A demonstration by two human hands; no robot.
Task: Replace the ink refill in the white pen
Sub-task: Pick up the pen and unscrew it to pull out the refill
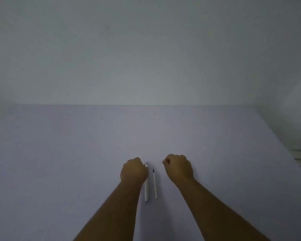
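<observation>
One white pen (pixel 146 188) and one thin refill (pixel 154 184) lie side by side on the pale purple table (pixel 59 162). Two hands are there. The left hand (pixel 134 171) is curled around the far end of the pen. The right hand (pixel 178 166) is a fist, and I cannot tell if it holds anything.

White pen (pixel 146 189) flat, thin ink refill (pixel 154 185) just right.

On the pale lilac worktop (pixel 76 153), the curled left hand (pixel 133 171) grips a slim white pen (pixel 146 188); a thin white refill (pixel 154 185) lies just beside it, the fisted right hand (pixel 178 168) near.
</observation>
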